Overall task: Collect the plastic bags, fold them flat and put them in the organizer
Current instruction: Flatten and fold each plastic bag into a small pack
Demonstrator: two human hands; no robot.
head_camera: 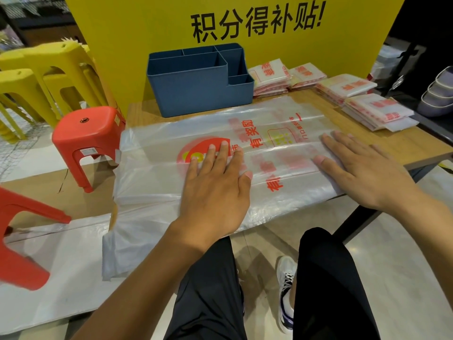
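A large translucent plastic bag [157, 168] with red print lies spread across the wooden table [421, 146], its left end hanging off the table edge. My left hand [215, 190] presses flat on the bag's middle, fingers straight. My right hand [362, 170] presses flat on the bag's right end. A blue organizer [196, 89] with several empty compartments stands at the back of the table. Several stacks of folded bags [377, 111] lie at the back right, next to the organizer.
A red stool [88, 136] stands left of the table, with part of another red stool [22, 236] at the near left. Stacked yellow stools [44, 69] are behind them. A yellow sign board [220, 25] rises behind the organizer. Bowls [438, 94] sit at far right.
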